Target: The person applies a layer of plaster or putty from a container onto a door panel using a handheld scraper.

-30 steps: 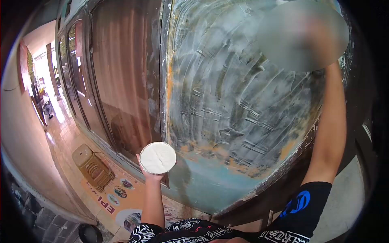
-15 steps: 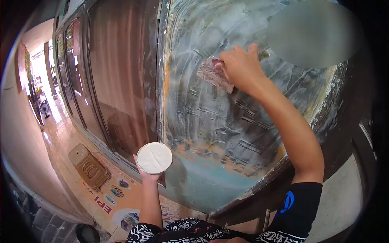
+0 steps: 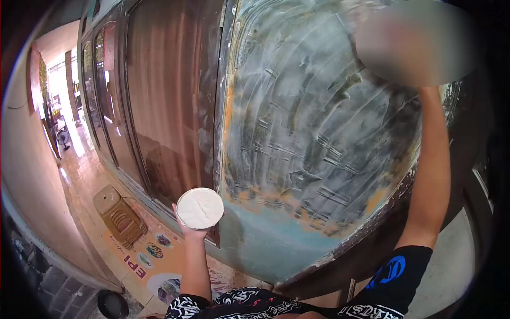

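Observation:
In my left hand (image 3: 192,232) I hold up a round tub of white putty (image 3: 200,208), my fingers around its side and underneath. The putty's surface is level with a crease across it. My right arm reaches up to the upper right, and my right hand (image 3: 419,61) lies inside a blurred oval, so its fingers and anything in them are hidden. It is over the upper right of the wall panel (image 3: 297,127), which carries grey-white curved smears and scrape marks. Bare orange-brown patches and a light blue-green strip show at the panel's lower part.
A brown window frame with curtain (image 3: 170,95) adjoins the panel on the left. Below it, a brown plastic stool (image 3: 121,215) stands on a printed banner (image 3: 135,266). A dark bucket (image 3: 112,304) is at the lower left. Far down the passage stands a fan (image 3: 63,139).
My right hand, which gripped a putty-smeared scraper at mid-panel, has moved up and right into the blurred area. My left hand with the tub stays nearly in place. The view has shifted slightly.

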{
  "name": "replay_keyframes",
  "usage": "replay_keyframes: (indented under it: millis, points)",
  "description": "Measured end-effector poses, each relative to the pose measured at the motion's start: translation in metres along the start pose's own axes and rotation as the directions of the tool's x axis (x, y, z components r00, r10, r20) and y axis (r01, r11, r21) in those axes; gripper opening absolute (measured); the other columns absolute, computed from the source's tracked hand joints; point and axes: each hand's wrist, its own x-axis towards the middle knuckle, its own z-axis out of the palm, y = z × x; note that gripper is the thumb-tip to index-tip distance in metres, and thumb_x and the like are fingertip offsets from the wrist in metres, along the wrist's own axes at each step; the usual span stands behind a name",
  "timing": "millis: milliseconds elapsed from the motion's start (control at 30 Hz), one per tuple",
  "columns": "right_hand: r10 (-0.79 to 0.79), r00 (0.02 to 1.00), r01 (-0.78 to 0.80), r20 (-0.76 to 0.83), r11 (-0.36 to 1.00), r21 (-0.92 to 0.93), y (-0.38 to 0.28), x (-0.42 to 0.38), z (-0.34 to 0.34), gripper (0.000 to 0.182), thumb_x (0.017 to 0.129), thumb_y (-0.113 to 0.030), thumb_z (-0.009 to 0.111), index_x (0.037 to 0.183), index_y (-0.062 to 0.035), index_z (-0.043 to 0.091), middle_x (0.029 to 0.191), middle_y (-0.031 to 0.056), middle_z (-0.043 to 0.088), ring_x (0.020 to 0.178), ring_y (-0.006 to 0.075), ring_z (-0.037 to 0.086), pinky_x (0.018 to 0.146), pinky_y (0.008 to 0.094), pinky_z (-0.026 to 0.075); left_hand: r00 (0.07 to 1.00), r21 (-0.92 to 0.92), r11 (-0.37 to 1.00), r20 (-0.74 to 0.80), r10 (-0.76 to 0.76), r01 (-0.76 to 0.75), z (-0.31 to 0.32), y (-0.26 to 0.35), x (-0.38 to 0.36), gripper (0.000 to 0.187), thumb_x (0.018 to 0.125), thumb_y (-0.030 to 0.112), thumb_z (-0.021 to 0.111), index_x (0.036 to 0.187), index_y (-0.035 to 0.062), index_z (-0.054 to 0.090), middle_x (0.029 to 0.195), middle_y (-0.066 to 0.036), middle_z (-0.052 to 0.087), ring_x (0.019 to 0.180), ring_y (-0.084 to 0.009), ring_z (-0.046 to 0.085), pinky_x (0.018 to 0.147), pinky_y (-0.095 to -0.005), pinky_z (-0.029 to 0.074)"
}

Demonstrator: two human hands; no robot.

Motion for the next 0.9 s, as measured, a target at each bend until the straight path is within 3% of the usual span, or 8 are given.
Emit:
replay_keyframes:
  millis: [33, 67, 100, 267, 467, 500, 633, 900]
  points:
    - [-0.056, 0.996, 0.057, 0.069, 0.998, -0.016, -0.033, -0.024, 0.017, 0.031, 0.097, -0.033, 0.059, 0.107, -0.0056, 0.071, 0.093, 0.0093, 0.073, 0.089, 0.0239, 0.067, 0.072, 0.0305, 0.048, 1.000, -0.012, 1.000, -0.021, 0.001, -0.001, 0.003, -0.001, 0.001, 0.084, 0.086, 0.076, 0.043, 0.143, 0.0140, 0.047, 0.144, -0.015, 0.050, 0.126, -0.0476, 0.049, 0.096, -0.0794, 0.036]
    - [-0.731, 0.681, 0.668, -0.042, 0.644, -0.373, -0.007, -0.036, 0.068, 0.029, 0.095, -0.036, 0.061, 0.104, -0.0110, 0.072, 0.096, 0.0056, 0.072, 0.092, 0.0231, 0.065, 0.081, 0.0366, 0.046, 1.000, -0.009, 1.000, -0.017, -0.002, 0.002, 0.001, -0.001, 0.003, 0.084, 0.086, 0.076, 0.043, 0.143, 0.0140, 0.047, 0.144, -0.015, 0.050, 0.126, -0.0476, 0.049, 0.096, -0.0794, 0.036]
    - [-0.312, 0.916, 0.322, 0.251, 0.947, 0.000, -0.082, -0.076, 0.059, 0.026, 0.093, -0.036, 0.062, 0.102, -0.0148, 0.072, 0.095, 0.0056, 0.071, 0.093, 0.0260, 0.063, 0.089, 0.0444, 0.039, 0.999, -0.109, 0.994, -0.038, -0.027, 0.023, -0.003, -0.001, 0.007, 0.084, 0.086, 0.076, 0.043, 0.144, 0.0142, 0.046, 0.145, -0.015, 0.049, 0.127, -0.0473, 0.049, 0.096, -0.0792, 0.036]
    - [-0.447, 0.652, 0.562, 0.612, 0.827, 0.005, -0.125, -0.145, 0.144, 0.024, 0.093, -0.034, 0.059, 0.089, -0.0142, 0.073, 0.089, 0.0052, 0.072, 0.094, 0.0263, 0.064, 0.092, 0.0565, 0.034, 0.999, 0.024, 0.999, 0.029, -0.038, 0.037, -0.004, -0.009, 0.001, 0.082, 0.089, 0.075, 0.039, 0.141, 0.0132, 0.050, 0.144, -0.012, 0.051, 0.128, -0.0407, 0.050, 0.105, -0.0633, 0.041]
    - [-0.411, 0.912, 0.405, -0.004, 0.900, -0.162, 0.018, 0.013, 0.120, 0.038, 0.097, -0.047, 0.051, 0.105, -0.0167, 0.072, 0.098, 0.0099, 0.072, 0.105, 0.0282, 0.063, 0.090, 0.0544, 0.036, 0.986, 0.017, 0.998, 0.158, -0.062, 0.060, -0.002, -0.007, -0.005, 0.083, 0.088, 0.075, 0.039, 0.143, 0.0140, 0.048, 0.146, -0.012, 0.048, 0.130, -0.0416, 0.048, 0.104, -0.0676, 0.038]
    - [0.072, 0.996, -0.037, 0.056, 0.880, -0.474, -0.027, 0.018, 0.046, 0.045, 0.096, -0.052, 0.048, 0.113, -0.0166, 0.071, 0.107, 0.0122, 0.072, 0.110, 0.0298, 0.064, 0.091, 0.0600, 0.033, 0.981, 0.014, 0.997, 0.182, -0.073, 0.072, -0.001, -0.005, -0.005, 0.083, 0.088, 0.075, 0.039, 0.144, 0.0143, 0.047, 0.147, -0.013, 0.048, 0.131, -0.0420, 0.047, 0.103, -0.0698, 0.038]
    - [0.284, 0.898, -0.396, -0.337, 0.855, -0.334, 0.105, 0.074, -0.039, 0.060, 0.093, -0.060, 0.048, 0.118, -0.0101, 0.070, 0.111, 0.0221, 0.069, 0.109, 0.0409, 0.064, 0.100, 0.0615, 0.034, 0.997, -0.057, 0.998, 0.068, -0.036, 0.040, -0.003, 0.001, -0.003, 0.089, 0.081, 0.079, 0.048, 0.144, 0.0167, 0.046, 0.148, -0.014, 0.046, 0.130, -0.0470, 0.046, 0.097, -0.0810, 0.033]
    - [-0.153, 0.968, 0.139, 0.197, 0.987, 0.081, -0.052, -0.034, 0.045, 0.030, 0.094, -0.033, 0.065, 0.105, -0.0062, 0.072, 0.094, 0.0094, 0.071, 0.087, 0.0179, 0.065, 0.081, 0.0326, 0.045, 0.996, -0.035, 0.999, 0.090, -0.016, 0.020, -0.001, 0.007, -0.007, 0.087, 0.083, 0.079, 0.046, 0.143, 0.0161, 0.047, 0.145, -0.014, 0.049, 0.127, -0.0482, 0.048, 0.094, -0.0826, 0.033]
